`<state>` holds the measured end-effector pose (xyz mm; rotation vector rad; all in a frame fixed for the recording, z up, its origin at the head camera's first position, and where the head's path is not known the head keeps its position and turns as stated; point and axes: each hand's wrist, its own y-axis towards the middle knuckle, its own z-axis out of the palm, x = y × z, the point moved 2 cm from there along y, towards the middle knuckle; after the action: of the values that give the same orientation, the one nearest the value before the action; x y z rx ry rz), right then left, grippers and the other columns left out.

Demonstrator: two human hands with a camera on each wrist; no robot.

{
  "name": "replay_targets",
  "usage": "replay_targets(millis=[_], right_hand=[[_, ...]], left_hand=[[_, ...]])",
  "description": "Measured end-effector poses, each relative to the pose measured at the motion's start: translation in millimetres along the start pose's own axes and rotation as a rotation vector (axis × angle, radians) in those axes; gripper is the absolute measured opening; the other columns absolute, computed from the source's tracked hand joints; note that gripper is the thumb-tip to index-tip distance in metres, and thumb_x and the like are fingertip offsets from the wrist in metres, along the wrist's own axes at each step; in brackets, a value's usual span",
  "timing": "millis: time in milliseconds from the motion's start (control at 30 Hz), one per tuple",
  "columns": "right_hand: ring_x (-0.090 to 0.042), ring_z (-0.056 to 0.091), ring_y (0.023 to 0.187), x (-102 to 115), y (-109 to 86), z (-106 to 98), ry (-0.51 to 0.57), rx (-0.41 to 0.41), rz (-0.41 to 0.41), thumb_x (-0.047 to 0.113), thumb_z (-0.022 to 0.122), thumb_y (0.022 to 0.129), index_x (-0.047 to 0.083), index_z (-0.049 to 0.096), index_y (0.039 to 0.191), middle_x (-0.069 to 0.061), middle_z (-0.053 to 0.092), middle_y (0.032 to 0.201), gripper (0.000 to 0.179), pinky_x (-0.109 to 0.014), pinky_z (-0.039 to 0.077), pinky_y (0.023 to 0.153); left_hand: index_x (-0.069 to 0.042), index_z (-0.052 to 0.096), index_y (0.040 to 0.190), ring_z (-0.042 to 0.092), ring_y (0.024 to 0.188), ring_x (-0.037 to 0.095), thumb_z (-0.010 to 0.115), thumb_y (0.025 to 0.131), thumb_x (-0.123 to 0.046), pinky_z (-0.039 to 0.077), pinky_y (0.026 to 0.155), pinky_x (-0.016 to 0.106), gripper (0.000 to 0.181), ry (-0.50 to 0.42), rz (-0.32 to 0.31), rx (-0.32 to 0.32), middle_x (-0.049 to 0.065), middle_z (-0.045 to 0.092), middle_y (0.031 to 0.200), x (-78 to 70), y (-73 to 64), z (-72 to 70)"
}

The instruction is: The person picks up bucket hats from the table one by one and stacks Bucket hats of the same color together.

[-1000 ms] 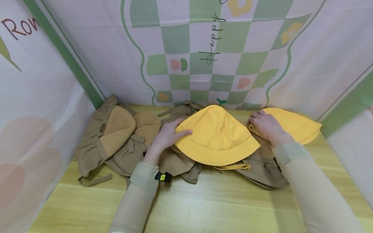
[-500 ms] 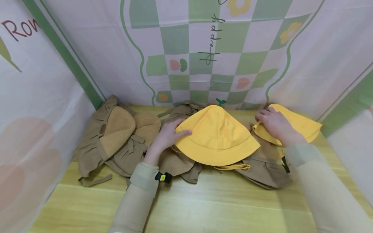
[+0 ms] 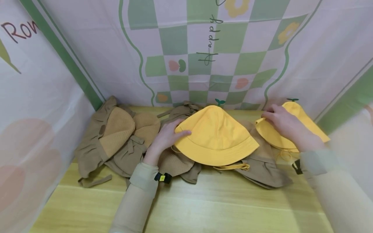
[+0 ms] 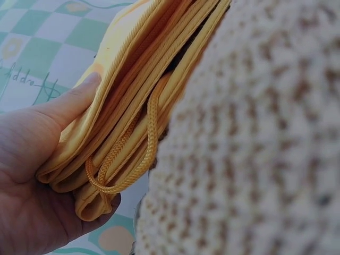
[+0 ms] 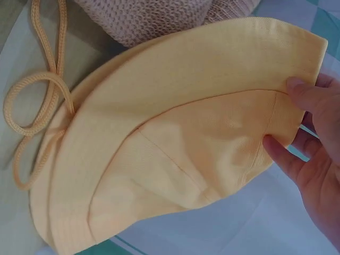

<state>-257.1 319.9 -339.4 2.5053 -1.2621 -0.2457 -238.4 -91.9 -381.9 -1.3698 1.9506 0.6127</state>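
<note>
A yellow bucket hat [image 3: 217, 136] with a green sprout on its crown lies folded flat in the middle. My left hand [image 3: 166, 137] pinches its left edge, thumb on the near face. In the left wrist view, several layers of yellow brim [image 4: 114, 122] and a looped cord [image 4: 151, 138] show beside the thumb. To the right, my right hand [image 3: 287, 126] holds a second yellow hat [image 3: 304, 118] by its left edge. The right wrist view shows that hat's folded face [image 5: 175, 133], with thumb and a finger on it and other fingers behind. Its cord [image 5: 37, 101] hangs loose.
Several brown hats with tan knitted parts [image 3: 118, 126] lie heaped at the left on the wooden table [image 3: 204, 204]. Another brown hat [image 3: 262, 168] lies partly under the middle yellow hat. Printed cloth walls [image 3: 175, 38] stand behind and at both sides.
My right hand has moved right with the second yellow hat, which has turned so its sprout and cord now show. My left hand and the middle hat have stayed in place.
</note>
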Motion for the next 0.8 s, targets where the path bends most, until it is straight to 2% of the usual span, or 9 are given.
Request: replay_targets(millis=[200, 333, 533, 667, 800], right_hand=[[-0.040, 0.058, 0.083, 4, -2.0, -8, 0.052, -0.057, -0.080, -0.016, 0.074, 0.076, 0.000, 0.069, 0.091, -0.020, 0.064, 0.091, 0.023, -0.053, 0.046, 0.074], [-0.041, 0.058, 0.086, 8, -3.5, -13, 0.088, -0.067, -0.084, -0.018, 0.074, 0.073, -0.002, 0.069, 0.093, -0.021, 0.066, 0.092, 0.026, -0.053, 0.044, 0.077], [-0.038, 0.059, 0.083, 16, -3.1, -28, 0.109, -0.092, -0.035, -0.020, 0.072, 0.070, 0.000, 0.065, 0.091, -0.018, 0.067, 0.086, 0.029, -0.051, 0.042, 0.076], [-0.033, 0.059, 0.084, 24, 0.3, -34, 0.120, -0.128, -0.046, -0.019, 0.074, 0.067, 0.002, 0.067, 0.087, -0.014, 0.067, 0.085, 0.030, -0.046, 0.041, 0.076], [-0.033, 0.060, 0.087, 34, 5.5, -39, 0.130, -0.140, -0.070, -0.019, 0.075, 0.063, 0.003, 0.069, 0.085, -0.013, 0.069, 0.087, 0.031, -0.044, 0.043, 0.079]], left_hand=[[-0.020, 0.050, 0.145, 0.065, 0.101, 0.022, 0.059, 0.096, -0.054, 0.052, 0.092, 0.043, 0.061, 0.016, 0.005, 0.000, 0.006, 0.068, 0.121, 0.0, -0.9, 0.4], [-0.019, 0.051, 0.144, 0.065, 0.099, 0.022, 0.057, 0.098, -0.053, 0.052, 0.091, 0.042, 0.058, 0.035, 0.014, -0.006, 0.006, 0.068, 0.119, 0.1, 0.1, 0.7], [-0.016, 0.046, 0.148, 0.065, 0.113, 0.026, 0.053, 0.099, -0.053, 0.051, 0.097, 0.045, 0.061, 0.042, 0.010, -0.008, 0.010, 0.064, 0.132, 1.7, 1.2, 1.1], [-0.012, 0.042, 0.150, 0.063, 0.118, 0.029, 0.051, 0.101, -0.052, 0.051, 0.100, 0.047, 0.064, 0.039, 0.013, -0.017, 0.013, 0.061, 0.138, 1.9, 1.5, 1.3], [-0.010, 0.042, 0.149, 0.064, 0.117, 0.030, 0.051, 0.102, -0.050, 0.051, 0.098, 0.047, 0.063, 0.036, 0.025, -0.036, 0.014, 0.060, 0.139, 1.1, 1.2, 1.5]])
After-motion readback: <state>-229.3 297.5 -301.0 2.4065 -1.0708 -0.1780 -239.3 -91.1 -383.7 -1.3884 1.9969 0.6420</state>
